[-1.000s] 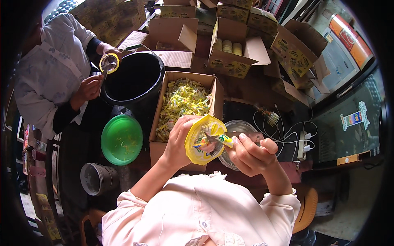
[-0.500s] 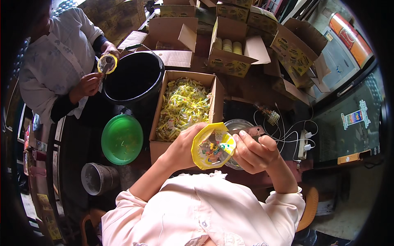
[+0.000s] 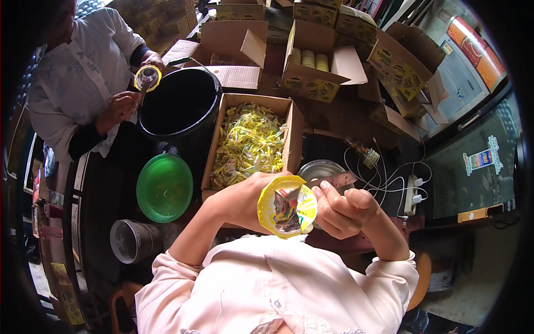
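My left hand (image 3: 250, 197) is wrapped round a clear plastic cup (image 3: 278, 214) with a wide yellow rim; its mouth is turned up toward me. Bright colours show inside it, though I cannot make out what they are. At the cup's right side my right hand (image 3: 342, 211) has its fingers bent and pinched on the edge of a yellow and white printed label (image 3: 306, 206). A flat brownish blade-like piece (image 3: 339, 179) shows just beyond my right fingers; whether I hold it is hidden. Behind it stands a shiny metal bowl (image 3: 320, 168).
Straight ahead is a carton (image 3: 297, 133) full of yellow wrapper strips. To the left are a green basin (image 3: 165, 189), a grey bucket (image 3: 133, 242) and a large black tub (image 3: 181, 103). A co-worker (image 3: 83, 83) scrapes a similar cup. White cables (image 3: 397, 183) lie at right.
Both hands have come slightly down toward me. The cup has turned, and more of the printed label shows at its right side. The co-worker's hands have shifted only a little.
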Tool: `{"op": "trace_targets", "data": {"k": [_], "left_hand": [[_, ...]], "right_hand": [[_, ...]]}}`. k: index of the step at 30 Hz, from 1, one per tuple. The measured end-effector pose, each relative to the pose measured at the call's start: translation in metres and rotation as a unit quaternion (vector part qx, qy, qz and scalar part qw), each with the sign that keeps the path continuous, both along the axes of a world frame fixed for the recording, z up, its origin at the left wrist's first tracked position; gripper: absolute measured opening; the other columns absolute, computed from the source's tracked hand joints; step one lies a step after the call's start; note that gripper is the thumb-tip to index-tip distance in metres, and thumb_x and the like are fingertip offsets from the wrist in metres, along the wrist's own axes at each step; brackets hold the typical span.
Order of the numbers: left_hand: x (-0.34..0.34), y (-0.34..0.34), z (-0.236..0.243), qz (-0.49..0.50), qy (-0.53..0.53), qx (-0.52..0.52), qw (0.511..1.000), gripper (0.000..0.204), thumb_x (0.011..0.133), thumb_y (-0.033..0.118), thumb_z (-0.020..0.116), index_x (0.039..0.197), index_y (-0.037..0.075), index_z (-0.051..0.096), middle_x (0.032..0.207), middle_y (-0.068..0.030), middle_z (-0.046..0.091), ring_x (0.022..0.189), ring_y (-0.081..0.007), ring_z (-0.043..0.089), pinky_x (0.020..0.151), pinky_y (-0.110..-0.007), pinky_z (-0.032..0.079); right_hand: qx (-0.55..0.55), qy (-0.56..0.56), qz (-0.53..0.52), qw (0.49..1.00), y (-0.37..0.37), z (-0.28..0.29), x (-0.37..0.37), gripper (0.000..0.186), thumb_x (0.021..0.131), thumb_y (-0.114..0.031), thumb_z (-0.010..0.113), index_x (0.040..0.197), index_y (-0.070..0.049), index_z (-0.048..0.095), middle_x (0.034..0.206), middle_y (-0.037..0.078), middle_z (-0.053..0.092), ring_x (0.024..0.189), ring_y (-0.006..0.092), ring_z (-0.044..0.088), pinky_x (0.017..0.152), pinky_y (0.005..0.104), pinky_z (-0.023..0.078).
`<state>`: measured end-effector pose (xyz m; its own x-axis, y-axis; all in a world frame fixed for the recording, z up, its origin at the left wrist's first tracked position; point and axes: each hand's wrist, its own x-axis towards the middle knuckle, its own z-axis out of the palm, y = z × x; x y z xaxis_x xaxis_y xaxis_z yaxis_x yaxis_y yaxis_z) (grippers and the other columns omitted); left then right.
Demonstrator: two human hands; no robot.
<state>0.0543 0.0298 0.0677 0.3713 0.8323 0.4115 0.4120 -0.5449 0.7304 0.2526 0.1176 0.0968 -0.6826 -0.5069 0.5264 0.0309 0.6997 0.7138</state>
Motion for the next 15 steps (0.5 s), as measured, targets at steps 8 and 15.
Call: {"op": "trace_targets", "data": {"k": [8,15], "left_hand": [[-0.007,0.022,-0.005,-0.244,-0.129,-0.141,0.951,0.038,0.055,0.013,0.072,0.086,-0.001,0.056,0.068,-0.0056,0.058,0.060,-0.0131,0.055,0.058,-0.025,0.046],[-0.016,0.036,-0.007,-0.349,-0.094,-0.300,0.883,0.047,0.056,0.015,0.074,0.096,-0.001,0.055,0.085,-0.0067,0.059,0.071,-0.0137,0.054,0.068,-0.027,0.045]], "right_hand": [[0.014,-0.006,0.020,1.000,0.002,0.001,-0.003,0.008,0.063,-0.006,0.059,0.060,-0.008,0.052,0.058,-0.004,0.049,0.063,0.0063,0.053,0.065,0.0215,0.030],[0.028,-0.009,0.030,0.999,0.003,0.002,-0.004,0.008,0.065,-0.007,0.056,0.058,-0.010,0.051,0.058,-0.004,0.049,0.063,0.0059,0.053,0.068,0.0212,0.032]]}}
